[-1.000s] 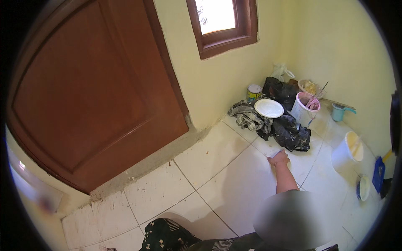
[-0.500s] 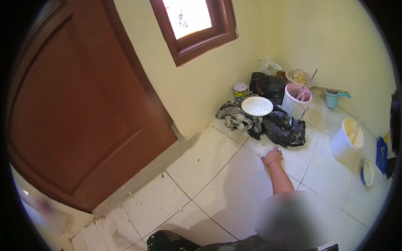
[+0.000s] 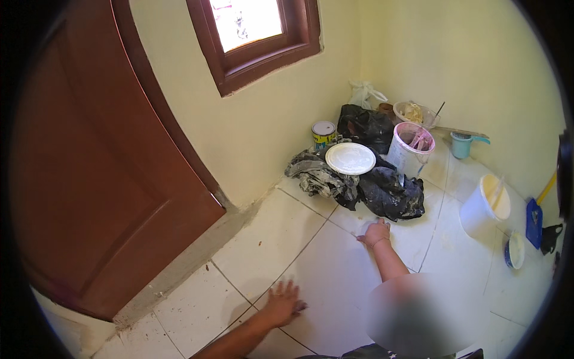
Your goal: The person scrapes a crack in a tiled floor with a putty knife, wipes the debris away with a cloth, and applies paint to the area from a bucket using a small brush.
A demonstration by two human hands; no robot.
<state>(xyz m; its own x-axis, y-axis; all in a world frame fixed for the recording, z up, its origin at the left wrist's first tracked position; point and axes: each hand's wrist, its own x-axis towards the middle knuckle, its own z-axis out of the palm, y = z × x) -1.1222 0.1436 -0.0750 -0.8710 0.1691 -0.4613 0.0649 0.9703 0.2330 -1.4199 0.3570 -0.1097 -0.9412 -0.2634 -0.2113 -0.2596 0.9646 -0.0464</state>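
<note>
My left hand (image 3: 283, 306) reaches in from the lower edge, palm down, with its fingers spread over the white floor tiles (image 3: 326, 269). It holds nothing, and whether it touches the tile I cannot tell. My right hand is out of sight. Another person's hand (image 3: 376, 232), with a thin band at the wrist, is low over the floor just in front of a crumpled black plastic bag (image 3: 391, 194). That person's upper part is a blurred patch. A round white lid (image 3: 351, 158) rests on the bags, beside a pink-stained bucket (image 3: 411, 149).
A paint can (image 3: 323, 134) and a bowl (image 3: 415, 113) stand toward the corner. Along the right wall are a teal dipper (image 3: 461, 145), a white bucket (image 3: 477, 212), a blue dustpan (image 3: 534, 222) and a small tub (image 3: 514, 251). A brown door (image 3: 107, 179) is at the left.
My left hand has come into view at the lower middle, fingers spread. The whole scene has shifted left in view. The other person's hand stays near the black bag.
</note>
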